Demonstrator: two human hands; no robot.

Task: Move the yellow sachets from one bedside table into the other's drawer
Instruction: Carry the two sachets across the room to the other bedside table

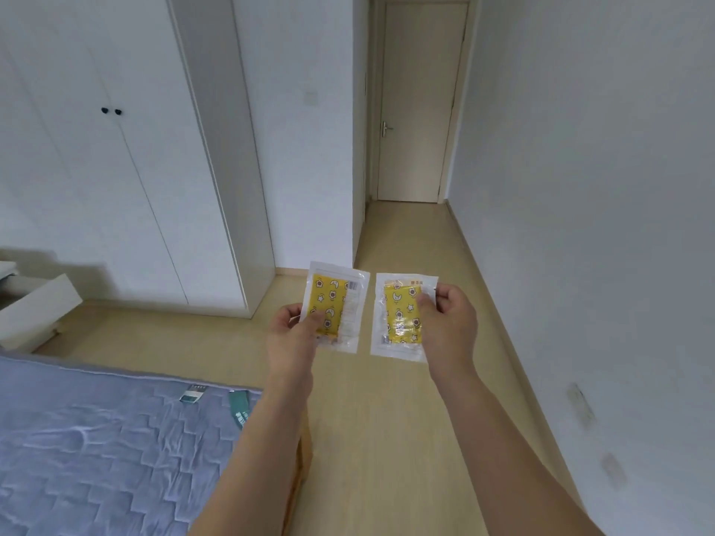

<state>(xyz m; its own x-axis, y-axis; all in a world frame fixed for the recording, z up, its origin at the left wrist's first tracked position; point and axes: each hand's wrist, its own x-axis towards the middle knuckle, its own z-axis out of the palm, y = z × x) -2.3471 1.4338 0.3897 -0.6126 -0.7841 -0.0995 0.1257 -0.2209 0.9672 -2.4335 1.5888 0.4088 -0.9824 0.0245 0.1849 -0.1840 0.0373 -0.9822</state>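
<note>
Two yellow sachets up in the air, side by side over the wooden floor (387,419) — left sachet (336,305) pinched by the left hand (294,334), right sachet (402,315) pinched by the right hand (449,323). Bed (96,450) lower left, bedside drawer (35,315) open beyond.

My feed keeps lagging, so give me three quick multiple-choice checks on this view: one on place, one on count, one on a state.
1. Where is the open drawer?
A. far left, beside the wardrobe
B. right wall
C. by the door

2. How many yellow sachets are held?
A. one
B. two
C. four

3. The door at the corridor's end is
A. wide open
B. ajar
C. closed

Key: 1 A, its white front juts out at the left edge. 2 B, the left hand pinches the left sachet and the right hand the right sachet. 3 C, it sits flush in its frame.
</note>
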